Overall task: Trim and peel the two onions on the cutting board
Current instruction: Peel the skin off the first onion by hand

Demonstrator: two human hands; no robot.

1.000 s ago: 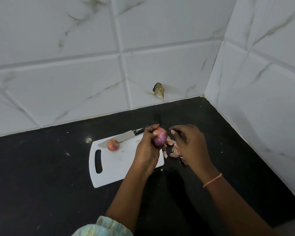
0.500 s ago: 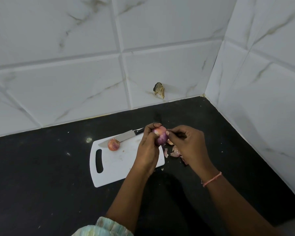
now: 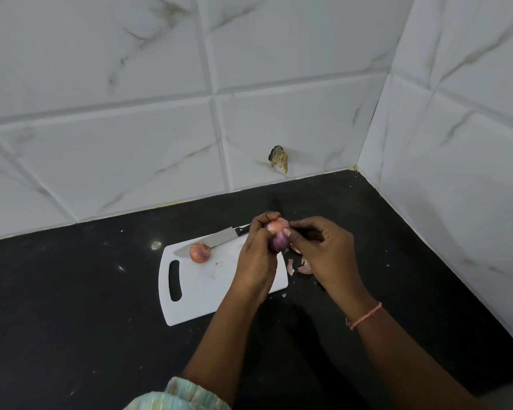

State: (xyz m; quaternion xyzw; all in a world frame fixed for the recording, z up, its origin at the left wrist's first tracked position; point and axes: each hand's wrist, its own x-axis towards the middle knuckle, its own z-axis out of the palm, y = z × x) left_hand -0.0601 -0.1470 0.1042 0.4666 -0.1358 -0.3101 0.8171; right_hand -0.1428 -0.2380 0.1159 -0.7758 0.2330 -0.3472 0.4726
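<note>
Walls (image 3: 131,84): white marble-look tiles meet in a corner at the right; a small brownish scrap (image 3: 279,158) clings low on the back wall, and what it is cannot be made out.
Counter (image 3: 72,291): black, flecked with pale specks; its near edge is cut off by the frame.
Cutting board (image 3: 202,285): white, handle slot at its left end; its right part is hidden under the left forearm and hand.
Left hand (image 3: 256,258): raised above the board's right end, fingers curled round the held onion from the left; the palm side faces away, so the fingertips are mostly hidden.
Right hand (image 3: 323,250): fingers curled, thumb and forefinger tips pinching at the held onion's upper right; whether a strip of skin lies between them is too small to tell. A pink thread band (image 3: 364,316) circles the wrist.
Knife (image 3: 214,238): flat along the board's far edge, blade pointing left; the dark handle's end disappears behind the left hand.
Held onion (image 3: 279,239): between both hands, off the board, purple flesh showing below and papery pink skin on top; its left side is covered.
Second onion (image 3: 200,252): resting on the board just in front of the blade, skin on.
Peelings (image 3: 301,266): pink scraps on the counter just beside the board's right edge, partly under the right hand.
Sleeve (image 3: 175,398): pale patterned cloth, cut off at the bottom.
</note>
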